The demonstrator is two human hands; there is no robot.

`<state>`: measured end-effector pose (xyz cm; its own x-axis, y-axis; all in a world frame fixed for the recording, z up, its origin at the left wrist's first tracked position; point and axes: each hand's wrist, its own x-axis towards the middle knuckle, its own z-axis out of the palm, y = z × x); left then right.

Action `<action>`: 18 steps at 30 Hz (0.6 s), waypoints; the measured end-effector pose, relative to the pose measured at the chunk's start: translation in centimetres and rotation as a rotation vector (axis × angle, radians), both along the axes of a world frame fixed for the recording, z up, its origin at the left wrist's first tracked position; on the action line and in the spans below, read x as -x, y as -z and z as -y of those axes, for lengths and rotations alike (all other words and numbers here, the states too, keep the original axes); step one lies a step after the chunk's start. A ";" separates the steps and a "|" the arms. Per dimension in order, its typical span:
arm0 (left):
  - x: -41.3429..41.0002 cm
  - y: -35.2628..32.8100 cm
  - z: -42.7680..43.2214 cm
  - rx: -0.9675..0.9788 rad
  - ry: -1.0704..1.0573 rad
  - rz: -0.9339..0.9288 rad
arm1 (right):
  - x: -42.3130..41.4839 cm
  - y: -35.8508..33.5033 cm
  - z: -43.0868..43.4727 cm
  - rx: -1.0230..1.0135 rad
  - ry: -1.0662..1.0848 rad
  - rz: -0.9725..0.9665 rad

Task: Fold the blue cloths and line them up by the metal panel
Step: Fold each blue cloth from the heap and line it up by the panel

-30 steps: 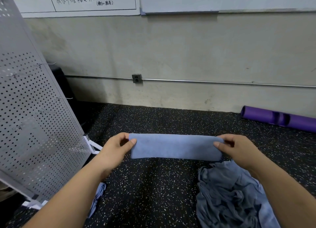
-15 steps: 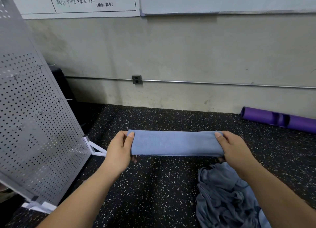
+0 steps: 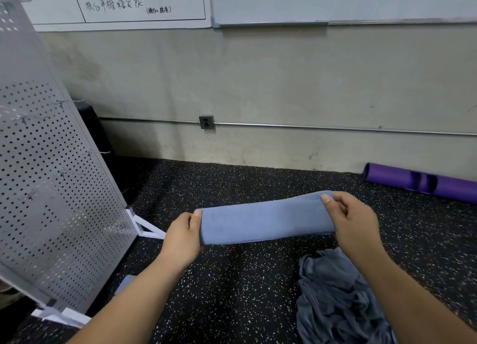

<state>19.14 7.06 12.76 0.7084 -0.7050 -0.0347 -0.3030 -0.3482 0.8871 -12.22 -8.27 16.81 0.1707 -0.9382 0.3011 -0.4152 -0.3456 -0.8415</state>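
A blue cloth [image 3: 265, 218], folded into a long narrow strip, is stretched in the air above the speckled floor. My left hand [image 3: 183, 236] pinches its left end and my right hand [image 3: 355, 221] pinches its right end, which sits a little higher. A heap of unfolded blue-grey cloths [image 3: 340, 299] lies on the floor under my right forearm. The perforated metal panel [image 3: 49, 183] stands tilted at the left. A corner of another blue cloth [image 3: 125, 283] peeks out by the panel's foot, behind my left forearm.
The panel stands on white feet [image 3: 148, 228] with small hooks on its face. A purple roller [image 3: 418, 182] lies by the wall at the right. A conduit with an outlet box [image 3: 206, 122] runs along the wall. Whiteboards hang above.
The strip has been folded narrower and thicker. My right hand has risen, so the strip now slopes up to the right, and the view has moved slightly nearer.
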 end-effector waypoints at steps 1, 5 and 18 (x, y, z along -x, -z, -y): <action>0.1 0.7 0.1 -0.053 -0.005 -0.018 | -0.2 -0.2 -0.2 0.017 -0.026 0.001; 1.3 2.3 0.4 -0.199 -0.027 -0.069 | -1.1 -1.1 -0.9 0.083 -0.165 -0.029; 9.4 -0.6 2.7 0.165 0.744 0.017 | -3.0 -1.8 -1.7 0.022 -0.511 -0.298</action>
